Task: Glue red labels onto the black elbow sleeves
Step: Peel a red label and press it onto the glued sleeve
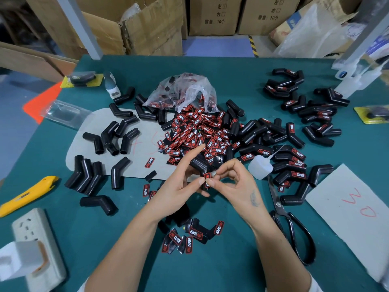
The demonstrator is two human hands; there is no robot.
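Note:
My left hand [181, 186] holds a black elbow sleeve [199, 165] in its palm, index finger stretched out, thumb on a red label [207, 178] lying on the sleeve. My right hand [233, 184] pinches the same label from the right with thumb and fingertips. A big heap of red labels [197, 131] lies just beyond, spilling from a clear plastic bag [185, 89]. Unlabelled sleeves [111, 135] lie to the left. Labelled sleeves [294, 163] pile up to the right. A small glue bottle [260, 166] lies beside my right hand.
Black scissors [292, 226] lie at the right, a yellow utility knife [27, 194] and a white power strip [37, 239] at the left. Loose labels [189, 234] sit between my forearms. White cards [355, 209] lie on the green table [210, 270]. Cardboard boxes [151, 24] stand behind.

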